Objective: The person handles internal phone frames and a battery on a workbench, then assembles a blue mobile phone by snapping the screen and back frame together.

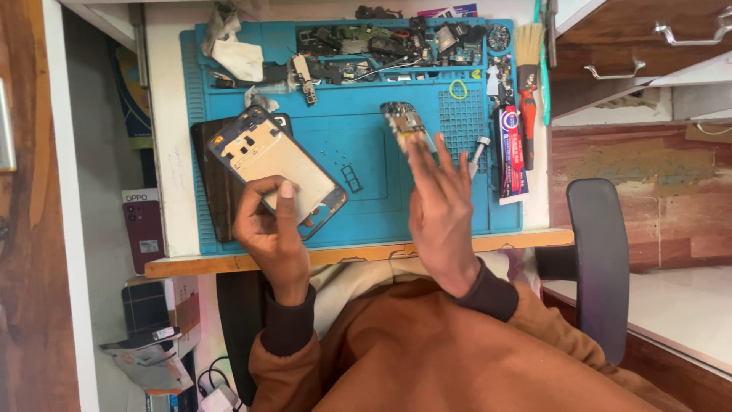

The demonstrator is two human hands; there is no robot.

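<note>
Phone frame (276, 164), opened up with its pale inner side facing you, sat in your left hand (268, 229); your fingers were curled under its lower edge and your thumb lay across its face, holding it tilted above the blue work mat (358, 214). Beneath it a dark phone panel (217, 191) lay on the mat. Your right hand (441, 206) was raised with its fingers spread and nearly straight, and a small circuit board (406, 126) was at your fingertips; whether you gripped it I could not tell. The mat's raised tray section (381, 46) along the far edge held loose phone parts, beside a white cloth (236, 53). A brush (528, 76) and a tube (509, 152) lay along the right edge.
</note>
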